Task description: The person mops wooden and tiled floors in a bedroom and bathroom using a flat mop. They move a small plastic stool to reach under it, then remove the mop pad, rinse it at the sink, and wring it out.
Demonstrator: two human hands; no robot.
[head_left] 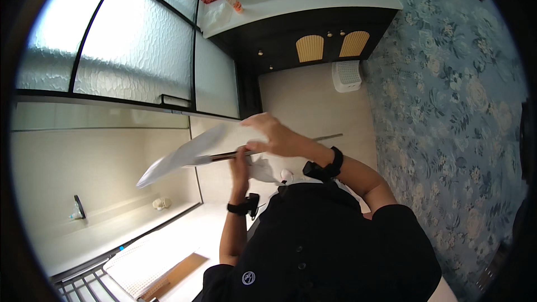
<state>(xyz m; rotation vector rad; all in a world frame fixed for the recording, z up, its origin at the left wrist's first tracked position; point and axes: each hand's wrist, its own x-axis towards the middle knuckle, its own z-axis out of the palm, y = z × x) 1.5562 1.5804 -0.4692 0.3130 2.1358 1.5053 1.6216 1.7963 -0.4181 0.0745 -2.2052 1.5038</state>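
Observation:
My left hand (240, 170) is closed around a slim pole (224, 156), dark and reddish near the hand. At the pole's left end is a flat, pale white piece (180, 157), blurred, its material unclear. The pole's thin far end shows beyond my right forearm. My right hand (270, 134) is just above and to the right of the left, fingers spread and thumb close to the pole; whether it touches is unclear. Crumpled white material (262, 170) hangs below the hands. Both wrists wear black straps with small black devices.
A framed textured-glass door (134, 42) stands at left, beside a pale enclosure (96, 159). Ahead is a black vanity cabinet (285, 46) under a white sink counter (268, 6). A white stool (347, 76) sits beside the floral wall (444, 92). A rack (90, 287) and white textured mat (140, 266) are lower left.

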